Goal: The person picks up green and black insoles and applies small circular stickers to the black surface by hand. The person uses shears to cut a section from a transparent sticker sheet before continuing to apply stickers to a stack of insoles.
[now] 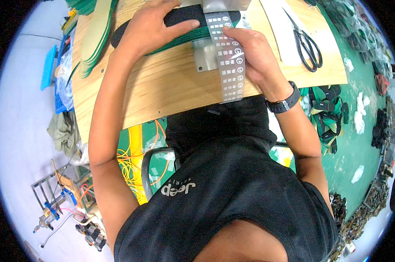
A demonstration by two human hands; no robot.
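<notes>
A stack of shoe insoles [184, 36], black on top with green layers beneath, lies at the far middle of the wooden table. Across its top rests my left hand [150, 27], thumb stretched out and fingers spread, their tips partly cut off by the upper edge. A clear strip [231, 72] with a column of white printed marks runs over the stack's right end and hangs down toward the table's near edge. My right hand [258, 52] pinches this strip at its right side between thumb and fingers. Just beyond the strip's upper end is a metal block [226, 5].
A metal plate [203, 54] is fixed beneath the stack. Black-handled scissors [309, 49] lie at the right on the wooden table [171, 85]. More pale and green insoles [95, 41] are piled at the left. On the green floor are an insole heap [328, 113] and yellow hoses [129, 170].
</notes>
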